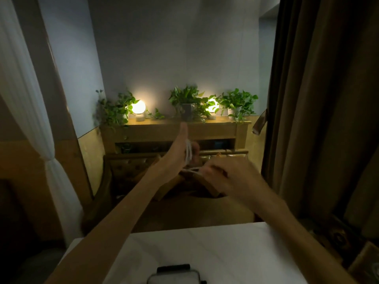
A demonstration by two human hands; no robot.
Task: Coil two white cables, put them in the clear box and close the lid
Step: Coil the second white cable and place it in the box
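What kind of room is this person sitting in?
Probably a cafe or restaurant booth: a tufted leather bench faces a white table, with potted plants and globe lamps on a wooden shelf behind.

1. Setting: an indoor seating booth of the kind found in a café or restaurant, dimly lit; whether it is a commercial or a private room cannot be confirmed.
2. Near: a white table fills the lower centre.
3. Far side of the table: a brown tufted bench seat faces the viewer.
4. Behind the seat: a wooden partition shelf carries three potted green plants and two glowing globe lamps.
5. Left: a white sheer curtain, gathered and tied.
6. Right: a heavy brown drape.
7. Walls: pale blue-grey above, wood panelling below.
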